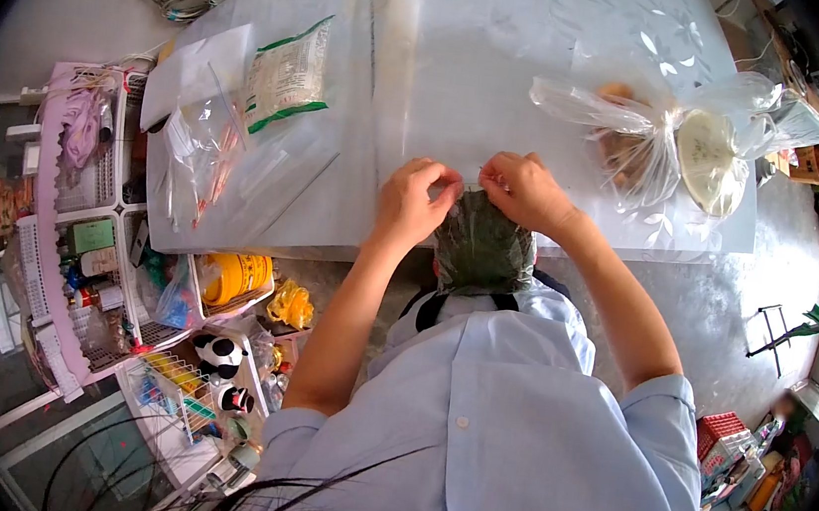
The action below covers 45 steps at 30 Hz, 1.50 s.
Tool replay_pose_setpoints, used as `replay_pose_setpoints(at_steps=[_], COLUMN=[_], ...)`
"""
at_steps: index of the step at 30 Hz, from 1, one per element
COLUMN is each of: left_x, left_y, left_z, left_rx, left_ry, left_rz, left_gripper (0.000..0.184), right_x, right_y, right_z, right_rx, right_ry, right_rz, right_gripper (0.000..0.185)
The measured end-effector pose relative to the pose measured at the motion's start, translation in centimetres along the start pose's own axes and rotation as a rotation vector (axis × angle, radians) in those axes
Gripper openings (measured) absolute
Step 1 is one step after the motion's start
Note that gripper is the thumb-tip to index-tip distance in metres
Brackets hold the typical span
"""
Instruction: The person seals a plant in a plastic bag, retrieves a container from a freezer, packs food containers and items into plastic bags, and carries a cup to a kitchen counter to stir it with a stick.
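- Apparently the dark green packet (484, 243) is wrapped in clear, creased plastic; it sits at the near edge of the table (490, 55), upright or tilted I cannot tell, just in front of the wearer's shirt (523, 407).
- The left hand (417, 200) pinches the packet's top edge at its left corner, thumb against forefinger; the remaining fingers curl behind and are partly hidden.
- The right hand (527, 196) pinches the same edge farther right, its knuckles covering that corner; exactly how the plastic lies between the fingertips is too small to make out.
- The packet's underside is hidden, so what bears its weight cannot be told.
- Left on the table lies a green-edged bag (291, 73) of pale contents, its print unreadable. Nearer, a clear bag (203, 149) holds thin items blurred by glare.
- On the right, knotted clear bags (655, 147) cloud their brownish contents; a pale bowl (711, 162) shows through the plastic.
- Below left, baskets (110, 254) overlap and hide much of their clutter; a panda toy (219, 355) is discernible.
- Strands of dark hair (305, 489) cross the lower left, and the round black border cuts off the room's edges.
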State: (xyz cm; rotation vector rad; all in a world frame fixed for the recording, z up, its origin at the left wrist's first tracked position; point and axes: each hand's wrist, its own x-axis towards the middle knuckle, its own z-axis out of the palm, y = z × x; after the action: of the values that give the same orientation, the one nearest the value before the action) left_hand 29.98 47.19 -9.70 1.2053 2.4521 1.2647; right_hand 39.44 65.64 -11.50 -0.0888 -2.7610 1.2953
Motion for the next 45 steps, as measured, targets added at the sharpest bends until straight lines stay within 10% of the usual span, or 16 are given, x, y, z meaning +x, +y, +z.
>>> replay_pose_setpoints(at_steps=[36, 45], left_x=[-1.4, -1.8], left_y=[1.0, 1.9], left_z=[3.2, 4.0], left_rx=[-0.030, 0.099], left_ry=[-0.008, 0.092], left_rz=[-0.132, 0.050], left_gripper=[0.012, 0.011], right_x=[-2.5, -1.5], right_y=[-0.7, -1.9], right_z=[0.4, -1.2], right_rx=[0.118, 0.045], right_ry=[0.207, -0.119], right_rz=[0.051, 0.147], right_gripper=[0.012, 0.013])
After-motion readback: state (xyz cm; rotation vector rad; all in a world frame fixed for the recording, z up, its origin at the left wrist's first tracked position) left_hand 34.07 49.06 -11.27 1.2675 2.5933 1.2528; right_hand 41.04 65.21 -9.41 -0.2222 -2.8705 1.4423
